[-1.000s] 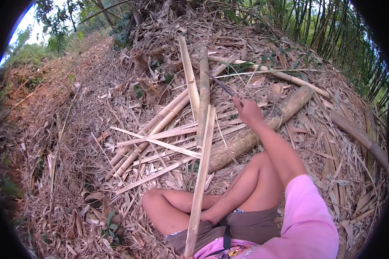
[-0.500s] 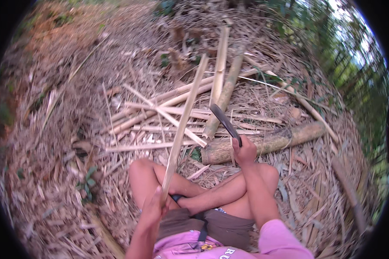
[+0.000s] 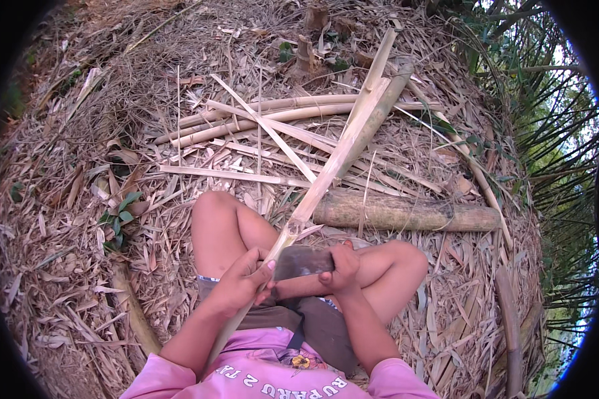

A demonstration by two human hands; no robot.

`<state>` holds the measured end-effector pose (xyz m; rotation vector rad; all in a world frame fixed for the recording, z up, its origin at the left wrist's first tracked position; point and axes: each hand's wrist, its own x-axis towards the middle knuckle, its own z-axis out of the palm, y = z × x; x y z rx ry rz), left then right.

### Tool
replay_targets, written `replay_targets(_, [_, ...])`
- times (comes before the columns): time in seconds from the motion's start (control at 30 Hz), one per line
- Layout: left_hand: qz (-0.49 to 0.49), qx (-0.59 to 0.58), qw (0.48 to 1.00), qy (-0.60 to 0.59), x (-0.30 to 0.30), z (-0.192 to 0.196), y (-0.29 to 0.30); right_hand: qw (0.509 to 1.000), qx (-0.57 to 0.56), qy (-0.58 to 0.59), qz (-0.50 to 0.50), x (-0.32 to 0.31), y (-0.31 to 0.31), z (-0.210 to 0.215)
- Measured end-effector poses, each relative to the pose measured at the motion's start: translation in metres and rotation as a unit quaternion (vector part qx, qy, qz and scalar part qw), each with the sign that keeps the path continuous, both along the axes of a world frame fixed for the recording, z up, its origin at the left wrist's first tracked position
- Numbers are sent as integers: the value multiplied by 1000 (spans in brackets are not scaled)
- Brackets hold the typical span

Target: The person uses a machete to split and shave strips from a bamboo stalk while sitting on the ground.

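My left hand [image 3: 241, 284] is closed around a long split bamboo strip [image 3: 323, 181], pale on the face toward me. The strip slants from beside my waist, up past my crossed legs, to the far right over the other bamboo. A node shows on it just beyond my left fingers. In my right hand [image 3: 343, 267], fingers wrapped, is a machete [image 3: 303, 263] with a broad dark blade. Its blade lies across toward the strip, close beside my left hand. Whether the edge touches the bamboo I cannot tell. The machete's handle is hidden in my grip.
Past my right knee lies a thick bamboo log [image 3: 406, 211]. Bamboo poles [image 3: 273, 114] and thin split strips [image 3: 233, 174] are strewn ahead of me. A small leafy plant [image 3: 118, 221] grows at the left, and a curved stick [image 3: 509, 326] lies at the right. Dry leaves cover the ground.
The strip has tilted over to the right, its far end now over the other bamboo. My right hand has drawn the machete back toward me, close to the strip and my left hand.
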<state>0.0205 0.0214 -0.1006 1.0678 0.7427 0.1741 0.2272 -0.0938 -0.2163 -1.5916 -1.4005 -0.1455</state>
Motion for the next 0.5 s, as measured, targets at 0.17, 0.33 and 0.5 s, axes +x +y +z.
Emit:
replay_targets(0.17, [-16,-8,1000,-19,3,9,-13,999,2,-20,41,-28,4,13])
replay_targets(0.33, [1,-28,997,74,8,10,-26,999,-16,3,46,-45,3,25])
replay_targets(0.5, [19,44,997,63,-7,-7,-39,997,-44,-69,-16,-24,0,35])
